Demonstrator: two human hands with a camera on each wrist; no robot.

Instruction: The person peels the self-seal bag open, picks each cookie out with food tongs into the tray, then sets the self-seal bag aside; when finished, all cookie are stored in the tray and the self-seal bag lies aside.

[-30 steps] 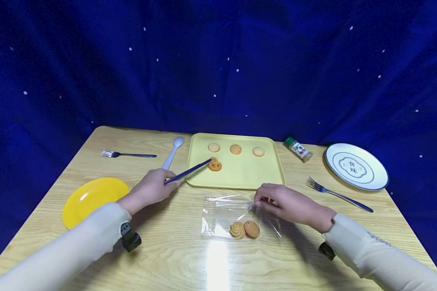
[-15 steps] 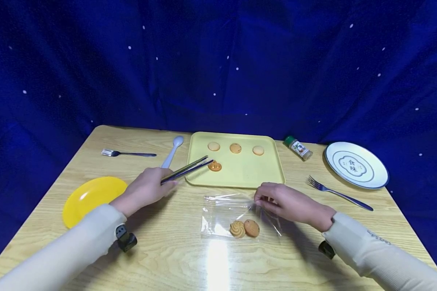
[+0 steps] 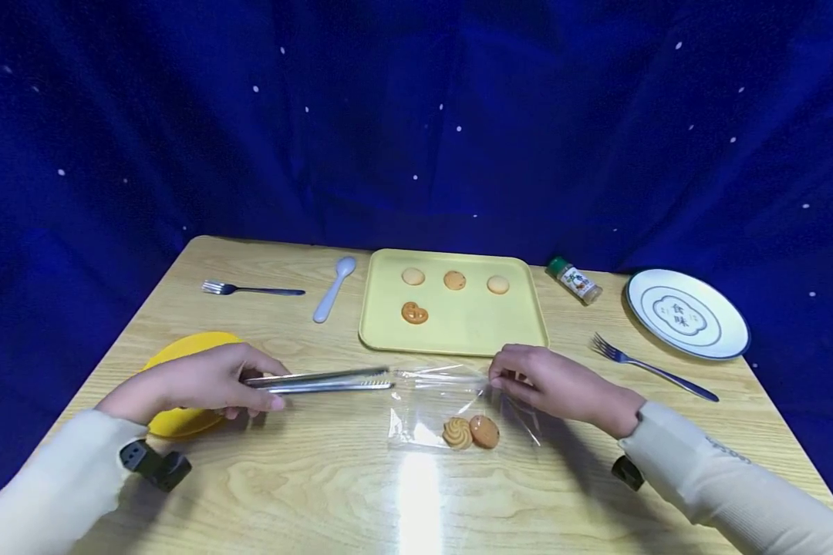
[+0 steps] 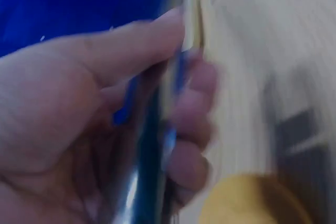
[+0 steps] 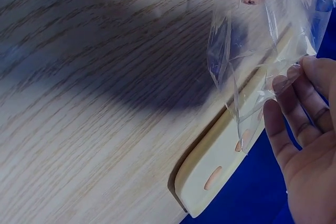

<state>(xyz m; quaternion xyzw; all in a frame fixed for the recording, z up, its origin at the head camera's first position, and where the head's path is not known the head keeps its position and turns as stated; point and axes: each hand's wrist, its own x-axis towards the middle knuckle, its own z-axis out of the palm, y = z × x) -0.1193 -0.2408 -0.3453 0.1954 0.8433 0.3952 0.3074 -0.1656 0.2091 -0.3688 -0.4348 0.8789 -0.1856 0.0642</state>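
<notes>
My left hand [image 3: 208, 378] grips metal tongs [image 3: 333, 381] whose tips point right, near the left edge of a clear plastic bag [image 3: 423, 401]; nothing shows between the tips. The left wrist view is blurred, with fingers wrapped round the tongs [image 4: 149, 145]. My right hand [image 3: 551, 385] pinches the bag's upper right corner, as the right wrist view also shows at the bag's film [image 5: 252, 51]. Inside the bag lie a swirled cookie [image 3: 456, 433] and a round speckled cookie [image 3: 484, 432]. A pretzel-shaped cookie [image 3: 414, 313] lies on the yellow tray [image 3: 479, 324], below a row of three round cookies.
A yellow plate [image 3: 180, 422] is partly hidden under my left forearm and hand. A fork [image 3: 253, 290] and a pale spoon [image 3: 334, 289] lie behind. On the right are a seasoning bottle [image 3: 574, 280], another fork [image 3: 655, 370] and a white plate [image 3: 715, 308].
My left hand has drawn the tongs away from the pretzel-shaped cookie, leftward and toward me, beside the bag. That cookie stays on the tray. My right hand keeps its pinch on the bag.
</notes>
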